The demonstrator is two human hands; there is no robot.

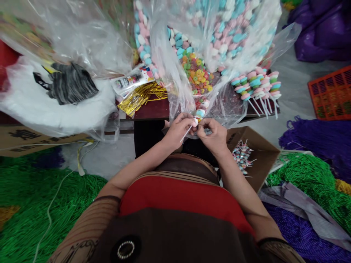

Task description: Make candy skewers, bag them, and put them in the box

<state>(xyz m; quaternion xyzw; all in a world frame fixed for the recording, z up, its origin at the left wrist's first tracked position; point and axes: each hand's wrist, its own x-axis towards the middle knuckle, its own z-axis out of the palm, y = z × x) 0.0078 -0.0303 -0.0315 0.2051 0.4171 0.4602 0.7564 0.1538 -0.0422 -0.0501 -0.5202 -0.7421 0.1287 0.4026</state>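
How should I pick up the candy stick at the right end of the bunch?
Try pinching the bare white stick near its free end, coming from the near side of the table. It points that way, by the front edge, while soft-looking candies cover the far end, close beside others.

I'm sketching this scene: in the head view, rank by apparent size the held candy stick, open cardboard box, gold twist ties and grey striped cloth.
1. Open cardboard box, partly hidden
2. Grey striped cloth
3. Gold twist ties
4. Held candy stick
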